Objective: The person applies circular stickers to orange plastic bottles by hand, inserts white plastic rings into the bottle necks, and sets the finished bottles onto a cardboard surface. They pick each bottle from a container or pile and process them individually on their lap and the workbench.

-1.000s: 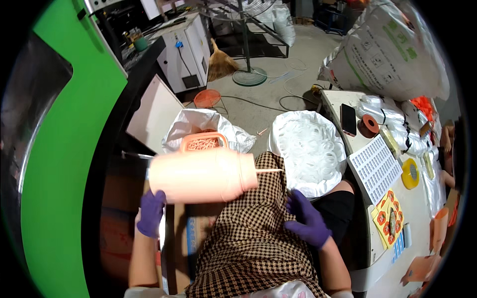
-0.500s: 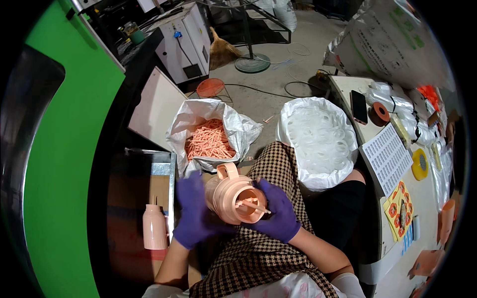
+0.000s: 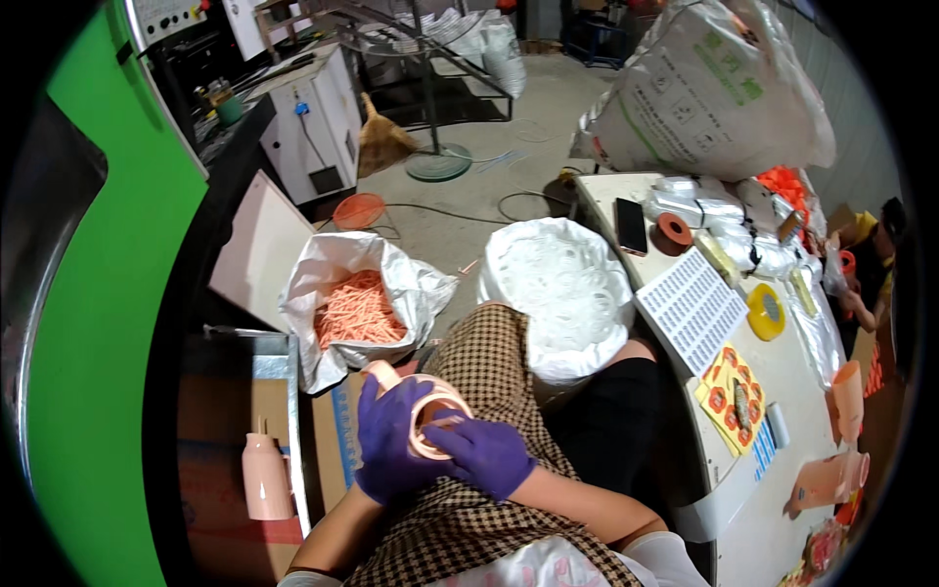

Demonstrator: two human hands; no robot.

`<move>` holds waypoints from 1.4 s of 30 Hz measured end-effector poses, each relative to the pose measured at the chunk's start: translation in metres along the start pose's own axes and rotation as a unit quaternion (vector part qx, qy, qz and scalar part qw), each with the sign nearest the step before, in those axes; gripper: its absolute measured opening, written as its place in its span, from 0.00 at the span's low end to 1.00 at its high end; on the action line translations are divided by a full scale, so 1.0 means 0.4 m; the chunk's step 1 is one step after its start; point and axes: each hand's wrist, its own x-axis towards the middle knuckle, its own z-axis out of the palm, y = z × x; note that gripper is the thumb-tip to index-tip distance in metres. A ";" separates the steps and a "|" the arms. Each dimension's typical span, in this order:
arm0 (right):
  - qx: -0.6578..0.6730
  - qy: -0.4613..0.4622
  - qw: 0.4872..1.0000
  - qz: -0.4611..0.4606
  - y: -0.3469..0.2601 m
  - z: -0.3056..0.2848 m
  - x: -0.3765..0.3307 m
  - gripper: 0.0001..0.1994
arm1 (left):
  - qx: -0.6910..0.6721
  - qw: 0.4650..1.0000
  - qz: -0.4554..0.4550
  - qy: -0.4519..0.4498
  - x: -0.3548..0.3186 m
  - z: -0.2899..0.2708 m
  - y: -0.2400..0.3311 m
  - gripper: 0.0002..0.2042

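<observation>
A pink plastic thermos-flask shell [image 3: 456, 392] with a loop handle is tilted over my lap, its open mouth toward me. My left hand [image 3: 389, 440], in a purple glove, is wrapped round its left side, below the handle. My gloved right hand [image 3: 497, 460] has its bent fingers at the mouth, over the near rim. Small pink pieces show inside by those fingertips; what the fingers pinch is hidden. To the left, a similar pink flask [image 3: 266, 479] stands in a metal-edged tray [image 3: 277, 367].
Ahead are a white sack [image 3: 423, 284] of pink sticks [image 3: 360, 311] and another sack [image 3: 616, 344] of clear rings [image 3: 558, 279]. On the right table [image 3: 675, 430] lie a phone [image 3: 631, 225], brown tape [image 3: 671, 233], yellow tape [image 3: 766, 311] and label sheets [image 3: 692, 308]. A person's arm [image 3: 863, 311] shows far right.
My left hand has closed round the shell, and my right fingers have moved from its right side to its mouth. The view has swung right, bringing another person into sight.
</observation>
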 end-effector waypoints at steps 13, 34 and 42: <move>-0.047 -0.207 0.977 0.020 0.140 0.017 0.144 0.37 | 0.023 0.999 -0.013 -0.045 0.008 0.070 -0.150 0.41; -0.087 0.127 0.865 0.478 0.809 -0.244 0.059 0.17 | 0.021 0.996 -0.077 0.040 0.074 -0.001 -0.305 0.37; 0.379 0.098 0.876 0.282 0.331 -0.167 0.073 0.06 | -0.090 0.992 -0.063 -0.057 0.012 0.036 -0.176 0.36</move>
